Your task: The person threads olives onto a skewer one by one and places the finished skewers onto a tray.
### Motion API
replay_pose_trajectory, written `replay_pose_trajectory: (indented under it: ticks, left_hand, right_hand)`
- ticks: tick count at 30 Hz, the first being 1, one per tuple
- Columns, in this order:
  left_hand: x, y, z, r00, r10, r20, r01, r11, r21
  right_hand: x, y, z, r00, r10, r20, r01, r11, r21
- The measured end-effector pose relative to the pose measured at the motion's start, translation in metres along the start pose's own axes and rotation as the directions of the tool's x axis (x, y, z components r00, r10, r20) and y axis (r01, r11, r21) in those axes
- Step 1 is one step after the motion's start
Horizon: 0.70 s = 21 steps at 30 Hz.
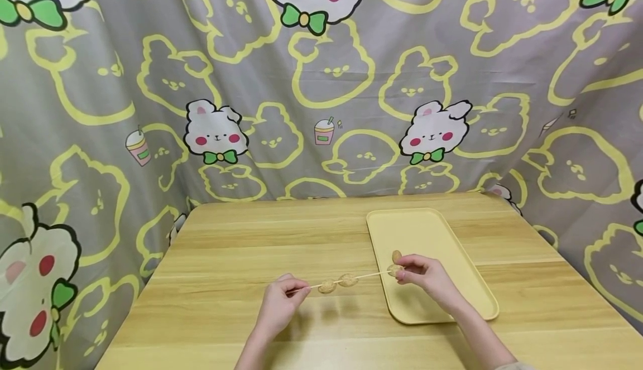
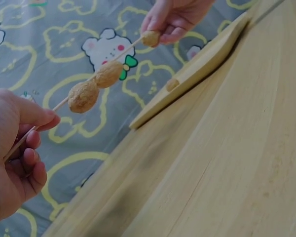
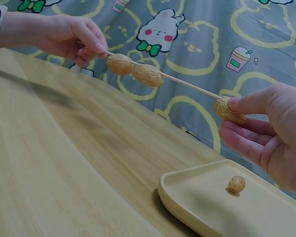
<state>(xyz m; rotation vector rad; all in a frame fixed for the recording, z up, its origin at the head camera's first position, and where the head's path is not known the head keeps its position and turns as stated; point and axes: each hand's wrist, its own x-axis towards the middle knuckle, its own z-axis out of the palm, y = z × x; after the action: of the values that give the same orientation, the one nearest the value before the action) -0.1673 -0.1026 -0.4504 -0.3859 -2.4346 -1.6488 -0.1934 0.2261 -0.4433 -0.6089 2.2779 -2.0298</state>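
Note:
My left hand [image 1: 279, 304] pinches one end of a thin wooden skewer [image 1: 370, 274] between thumb and fingers. Two wrinkled, golden-brown oval balls [image 3: 148, 75] are threaded on it, side by side near that hand. At the skewer's other end, my right hand [image 1: 431, 280] holds a third brown ball [image 3: 229, 110] between thumb and fingertips, right at the skewer's tip. The skewer is held above the table, sloping slightly up toward the right in the head view. One loose brown ball [image 3: 236, 184] lies on the yellow tray [image 1: 474, 280], below the right hand.
The tray's rim is low, with rounded corners, and it stands on the right part of a light wooden table [image 1: 226, 258]. A grey curtain [image 1: 281, 80] with bunny prints surrounds the table at the back and sides.

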Motion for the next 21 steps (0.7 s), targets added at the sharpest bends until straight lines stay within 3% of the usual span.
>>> replay_pose_trajectory:
  ticks: [14, 17, 21]
  left_hand:
    - [-0.001, 0.003, 0.005, 1.0, -0.021, -0.008, 0.02, 0.999, -0.03]
    - [-0.001, 0.009, 0.004, 0.999, -0.046, -0.01, 0.045, 0.998, -0.042]
    - [-0.004, 0.029, 0.0, 0.998, -0.057, -0.007, 0.056, 0.997, -0.044]
  right_hand:
    - [-0.001, -0.002, 0.005, 1.0, 0.002, 0.011, -0.002, 0.999, 0.039]
    - [-0.001, -0.003, 0.008, 1.0, 0.01, 0.008, -0.01, 0.998, 0.061]
    - [-0.001, -0.004, 0.011, 1.0, 0.001, 0.002, -0.002, 0.997, 0.083]
